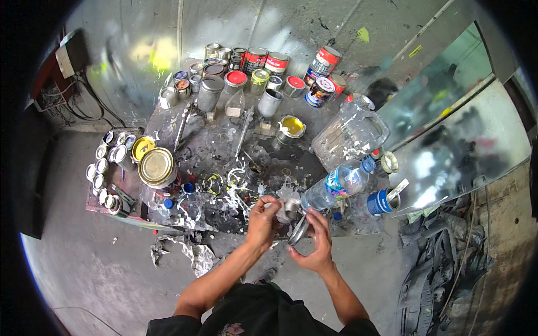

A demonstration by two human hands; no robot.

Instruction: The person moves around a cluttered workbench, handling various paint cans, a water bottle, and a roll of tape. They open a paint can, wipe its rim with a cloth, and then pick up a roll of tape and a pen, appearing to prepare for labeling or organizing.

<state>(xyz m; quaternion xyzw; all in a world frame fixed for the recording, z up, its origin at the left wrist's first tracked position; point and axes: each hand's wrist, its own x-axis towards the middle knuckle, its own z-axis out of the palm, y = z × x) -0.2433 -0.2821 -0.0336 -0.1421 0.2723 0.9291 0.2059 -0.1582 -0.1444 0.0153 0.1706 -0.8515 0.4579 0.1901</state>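
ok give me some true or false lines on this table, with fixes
The right hand holds a round metal piece. True.
The clear plastic jug is at the left end of the table. False: the jug is on the right side.
The big lidded can is left of the left hand. True.
The yellow-filled can has its lid on. False: that can is open.
A pale stick pokes out of the blue can. True.
The cap on the clear bottle is red. False: the cap is blue.
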